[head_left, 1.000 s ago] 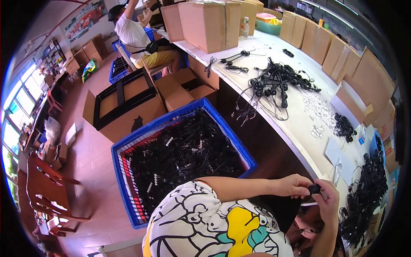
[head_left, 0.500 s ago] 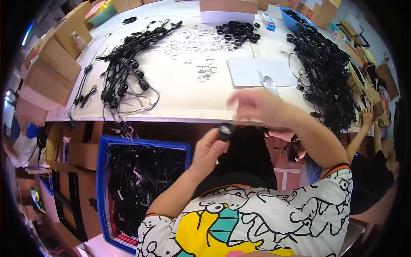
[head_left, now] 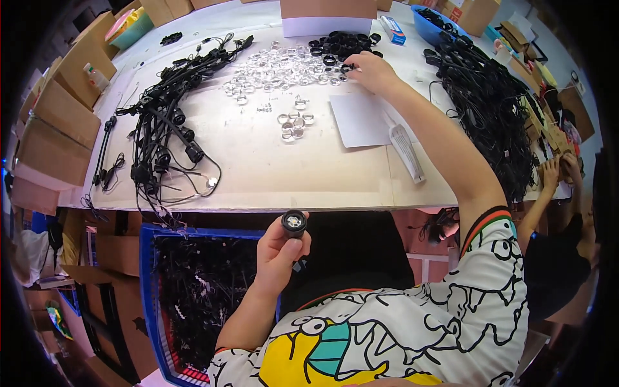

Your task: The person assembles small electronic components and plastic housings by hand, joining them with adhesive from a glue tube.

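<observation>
My left hand (head_left: 274,255) grips a small round black lamp head (head_left: 294,222) in front of the table's near edge. The lamp head's open face points up and shows a pale, shiny centre. Across the table, my right hand (head_left: 375,72) has its fingertips pinched at a black ring (head_left: 347,67) beside the pile of black rings (head_left: 342,44). Many clear round lenses (head_left: 274,68) lie spread to the left of that pile. A smaller cluster of clear lenses (head_left: 293,124) sits nearer to me. Under my right forearm are a white sheet (head_left: 356,122) and a white tube (head_left: 405,153).
Black cables with lamp heads (head_left: 164,122) lie at the left of the table; a larger cable heap (head_left: 487,109) covers the right. A blue basin (head_left: 429,27) stands at the back. Below the edge is a blue crate (head_left: 149,277) full of black parts. Another person's hands (head_left: 551,173) show far right.
My right hand has moved from near the table edge out to the black rings. My left hand has shifted left and lower, with the lamp head now facing up.
</observation>
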The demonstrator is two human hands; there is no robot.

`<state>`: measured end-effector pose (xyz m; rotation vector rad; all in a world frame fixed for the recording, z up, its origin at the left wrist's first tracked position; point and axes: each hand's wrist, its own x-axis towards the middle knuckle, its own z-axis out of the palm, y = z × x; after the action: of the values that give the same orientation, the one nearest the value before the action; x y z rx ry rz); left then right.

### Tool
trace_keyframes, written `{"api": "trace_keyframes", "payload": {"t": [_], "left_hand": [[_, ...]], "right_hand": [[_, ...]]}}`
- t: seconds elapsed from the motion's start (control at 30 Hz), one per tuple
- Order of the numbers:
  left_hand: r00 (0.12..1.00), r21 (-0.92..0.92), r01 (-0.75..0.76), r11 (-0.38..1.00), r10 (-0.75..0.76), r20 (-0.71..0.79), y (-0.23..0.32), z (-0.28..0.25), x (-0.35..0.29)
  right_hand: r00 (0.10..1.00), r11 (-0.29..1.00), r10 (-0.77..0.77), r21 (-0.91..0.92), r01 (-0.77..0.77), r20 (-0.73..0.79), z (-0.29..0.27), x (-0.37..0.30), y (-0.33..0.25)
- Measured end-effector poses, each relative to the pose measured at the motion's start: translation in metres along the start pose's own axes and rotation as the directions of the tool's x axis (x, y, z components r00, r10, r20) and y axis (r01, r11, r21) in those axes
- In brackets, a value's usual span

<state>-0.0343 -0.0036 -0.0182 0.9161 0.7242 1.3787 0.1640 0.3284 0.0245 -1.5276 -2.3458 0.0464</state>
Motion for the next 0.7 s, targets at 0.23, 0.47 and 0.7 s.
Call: {"api": "trace_keyframes", "payload": {"t": [0.23,0.47,0.7], "left_hand": [[0.998,0.066,-0.064,0.996,0.062,0.025,0.003,-0.006,0.019],[0.995,0.113,-0.089,0.99,0.084,0.052,-0.005,-0.015,0.022],[0.992,0.067,-0.128,0.99,0.127,0.011,-0.01,-0.007,0.026]], "right_hand": [[0.968,0.968,-0.249,0.041,0.249,0.002,0.01,0.0,-0.024],[0.992,0.991,-0.092,0.103,0.084,0.081,0.013,0.001,-0.023],[0.991,0.993,-0.077,0.1,0.067,0.109,0.002,-0.013,-0.034]]}}
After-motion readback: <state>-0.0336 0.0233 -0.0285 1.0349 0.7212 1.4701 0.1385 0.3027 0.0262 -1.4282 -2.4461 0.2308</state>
